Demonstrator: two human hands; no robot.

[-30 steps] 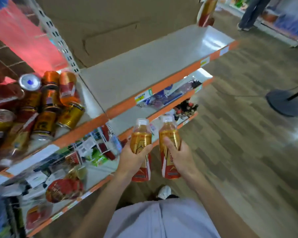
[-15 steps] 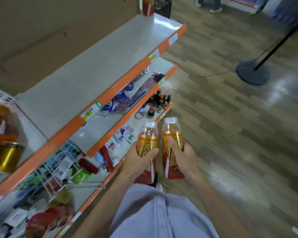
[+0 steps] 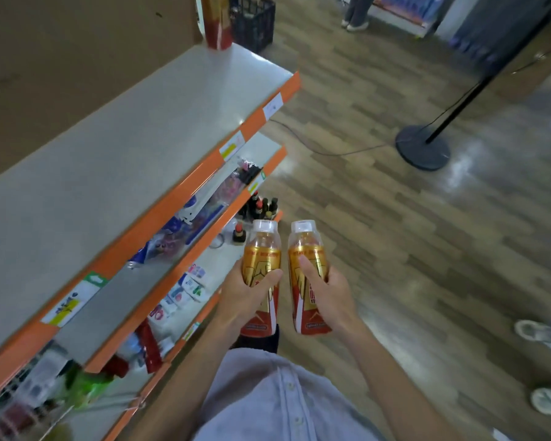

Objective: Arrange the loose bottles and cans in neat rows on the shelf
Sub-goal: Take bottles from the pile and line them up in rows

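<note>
My left hand (image 3: 245, 296) grips a gold-and-red drink bottle with a white cap (image 3: 263, 249), held upright in front of my chest. My right hand (image 3: 330, 294) grips a second bottle of the same kind (image 3: 306, 246) right beside it; the two bottles stand a small gap apart. Both are over the floor, just right of the shelf unit. The top shelf (image 3: 109, 160), grey with an orange front edge, stretches away to my left, bare except for one red-and-gold bottle (image 3: 217, 23) standing at its far end.
Lower shelves (image 3: 185, 275) carry packets and several small dark bottles (image 3: 261, 206). A black crate (image 3: 255, 20) stands beyond the shelf end. A round black stand base (image 3: 422, 148) with a cable sits on the wood floor. Other people's shoes (image 3: 544, 332) are at right.
My view has swung right along the shelf; the cans at the left have left the frame. Both hands still hold their bottles in the same way.
</note>
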